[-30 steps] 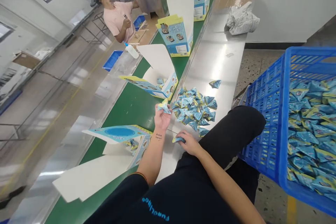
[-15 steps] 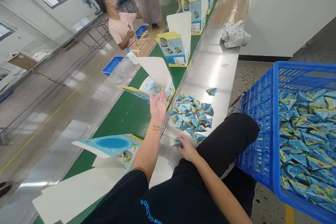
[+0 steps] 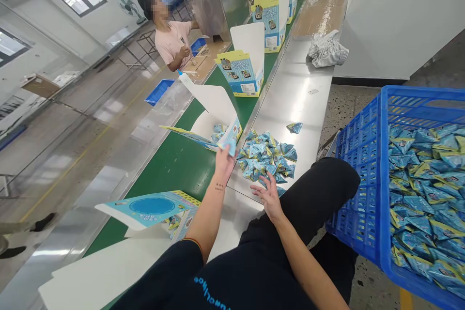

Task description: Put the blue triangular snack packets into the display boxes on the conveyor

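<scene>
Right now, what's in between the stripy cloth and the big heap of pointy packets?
In the head view, one loose pyramid-shaped sachet and a small flat patch lie on the metal bench between the striped cloth and the heap.

Room over the flat green belt between two open blue-and-yellow cardboard boxes
Beyond, the farther box's raised white cardboard flap stands in the way.

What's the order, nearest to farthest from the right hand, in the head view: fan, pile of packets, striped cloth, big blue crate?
From the right hand:
1. Pile of packets: just ahead, on the metal bench.
2. Big blue crate: to the right, beyond the knee.
3. Striped cloth: farther up the bench.
4. Fan: far left, across the room.
</scene>
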`<state>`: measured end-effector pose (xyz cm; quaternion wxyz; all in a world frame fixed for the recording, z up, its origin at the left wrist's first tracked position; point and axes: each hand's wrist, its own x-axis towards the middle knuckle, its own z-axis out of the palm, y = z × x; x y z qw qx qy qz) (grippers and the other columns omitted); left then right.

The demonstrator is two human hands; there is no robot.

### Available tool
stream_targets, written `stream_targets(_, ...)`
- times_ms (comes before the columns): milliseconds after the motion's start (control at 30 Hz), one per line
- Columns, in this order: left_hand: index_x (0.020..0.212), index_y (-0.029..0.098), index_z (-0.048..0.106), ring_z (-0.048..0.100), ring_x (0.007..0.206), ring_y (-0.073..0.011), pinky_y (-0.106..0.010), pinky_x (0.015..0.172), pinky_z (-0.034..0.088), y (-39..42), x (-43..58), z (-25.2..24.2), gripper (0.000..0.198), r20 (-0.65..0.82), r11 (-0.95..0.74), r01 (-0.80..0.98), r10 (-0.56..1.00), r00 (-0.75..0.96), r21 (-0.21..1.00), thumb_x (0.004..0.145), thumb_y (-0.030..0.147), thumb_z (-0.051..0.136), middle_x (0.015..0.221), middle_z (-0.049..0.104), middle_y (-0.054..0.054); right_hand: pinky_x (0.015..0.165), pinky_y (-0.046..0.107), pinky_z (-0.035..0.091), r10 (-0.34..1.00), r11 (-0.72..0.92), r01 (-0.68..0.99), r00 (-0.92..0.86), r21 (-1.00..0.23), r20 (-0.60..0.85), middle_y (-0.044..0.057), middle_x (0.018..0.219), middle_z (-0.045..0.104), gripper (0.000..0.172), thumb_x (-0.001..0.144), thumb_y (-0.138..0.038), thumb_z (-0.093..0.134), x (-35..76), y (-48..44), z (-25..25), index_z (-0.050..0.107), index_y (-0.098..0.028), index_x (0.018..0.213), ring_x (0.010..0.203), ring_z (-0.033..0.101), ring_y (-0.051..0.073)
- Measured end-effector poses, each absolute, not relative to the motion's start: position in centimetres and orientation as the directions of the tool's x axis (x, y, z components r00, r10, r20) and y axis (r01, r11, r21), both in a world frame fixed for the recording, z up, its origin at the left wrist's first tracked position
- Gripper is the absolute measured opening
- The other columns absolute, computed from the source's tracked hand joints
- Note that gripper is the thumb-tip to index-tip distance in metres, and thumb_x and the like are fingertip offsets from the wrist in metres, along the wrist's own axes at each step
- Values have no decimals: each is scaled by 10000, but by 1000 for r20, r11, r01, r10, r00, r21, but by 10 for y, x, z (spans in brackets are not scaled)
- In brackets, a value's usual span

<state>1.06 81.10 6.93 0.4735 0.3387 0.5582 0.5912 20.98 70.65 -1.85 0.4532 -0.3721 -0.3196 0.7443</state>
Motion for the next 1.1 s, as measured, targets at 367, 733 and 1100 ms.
stream_targets(367,1052,202,667,709,885,-225,-421,866,592,781,50,13,309,-313,367,103,885,-346,925,824,399,739,1005,734,-93,723,336,530,894,-417,-286,-303,-863,-331,97,1233,575,625,591,-301,555,209,710,-3,523,-274,1214,867,666,201)
stream_targets(733,1302,230,689,512,1349,-378,-525,1137,411,796,54,-9,494,-91,62,868,996,-19,494,810,262,726,1412,586,-167,684,337,500,893,-427,-184,-243,-885,-379,85,1108,610,445,614,-354,500,206,712,4,548,-236,1040,823,646,210)
stream_targets(1100,1182,253,738,562,1280,-298,-512,1165,395,817,42,26,260,-56,-87,742,984,166,665,962,349,635,1264,667,-112,696,312,529,885,-357,-421,134,-834,-446,89,1267,536,559,626,-378,622,209,716,4,537,-257,1166,931,605,195)
